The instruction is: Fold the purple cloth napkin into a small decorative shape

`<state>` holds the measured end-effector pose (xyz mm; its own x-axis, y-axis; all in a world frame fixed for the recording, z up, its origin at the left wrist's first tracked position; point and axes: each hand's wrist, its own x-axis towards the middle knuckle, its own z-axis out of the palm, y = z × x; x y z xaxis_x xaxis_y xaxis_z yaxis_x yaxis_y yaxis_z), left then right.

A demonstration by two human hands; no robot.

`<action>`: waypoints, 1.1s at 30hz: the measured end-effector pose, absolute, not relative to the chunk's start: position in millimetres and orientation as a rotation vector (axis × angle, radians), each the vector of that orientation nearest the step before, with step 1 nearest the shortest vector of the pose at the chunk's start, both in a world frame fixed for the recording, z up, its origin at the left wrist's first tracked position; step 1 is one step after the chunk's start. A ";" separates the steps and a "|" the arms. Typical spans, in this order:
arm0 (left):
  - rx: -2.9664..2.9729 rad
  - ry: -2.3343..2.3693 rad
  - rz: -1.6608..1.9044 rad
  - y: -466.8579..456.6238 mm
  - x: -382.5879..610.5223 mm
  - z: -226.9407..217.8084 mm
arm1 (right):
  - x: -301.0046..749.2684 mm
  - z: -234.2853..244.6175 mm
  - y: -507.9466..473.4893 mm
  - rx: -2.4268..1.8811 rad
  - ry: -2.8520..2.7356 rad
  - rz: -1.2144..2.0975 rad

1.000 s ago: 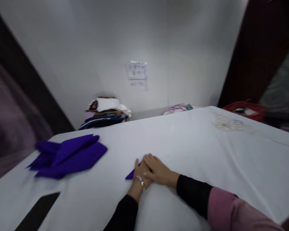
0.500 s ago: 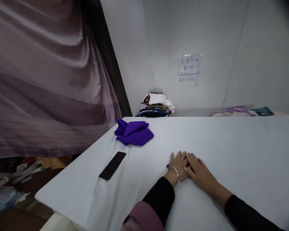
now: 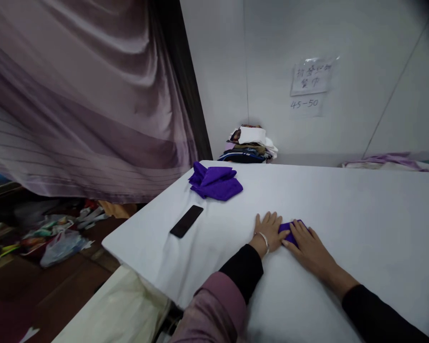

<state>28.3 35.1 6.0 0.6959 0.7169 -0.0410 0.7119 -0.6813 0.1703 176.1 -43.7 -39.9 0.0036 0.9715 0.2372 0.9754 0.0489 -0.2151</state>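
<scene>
A small folded purple cloth (image 3: 289, 229) lies on the white table (image 3: 361, 224) under my two hands. My left hand (image 3: 269, 229), with a silver bracelet at the wrist, lies flat with fingers spread on the cloth's left side. My right hand (image 3: 306, 243) rests flat on the cloth's right side, fingers stretched out. Most of the cloth is hidden beneath them. A pile of folded purple cloths (image 3: 215, 182) sits farther back on the left part of the table.
A black phone (image 3: 186, 221) lies near the table's left edge. Stacked clothes (image 3: 250, 144) sit at the wall corner, more fabric (image 3: 389, 161) at the back right. A purple curtain (image 3: 75, 119) hangs left. Bags and clutter (image 3: 53, 233) cover the floor.
The view has swung left, bringing curtain, floor clutter and phone into sight. My hands have spread slightly apart on the small purple cloth, showing more of it between them.
</scene>
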 end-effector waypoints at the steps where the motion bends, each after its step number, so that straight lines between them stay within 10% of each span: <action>1: 2.718 1.189 0.037 37.1 24.9 6.4 | 175.4 -39.1 -43.7 -1.964 -2.023 -0.027; 33: 2.473 1.235 0.566 70.1 -40.1 7.3 | 173.0 -16.6 -49.3 -1.988 -2.051 0.111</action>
<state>-40.1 70.1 7.3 0.5479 0.8110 0.2052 0.6846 -0.5756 0.4472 173.0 -49.3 -16.6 -0.0119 0.9890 0.1477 0.9673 0.0488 -0.2489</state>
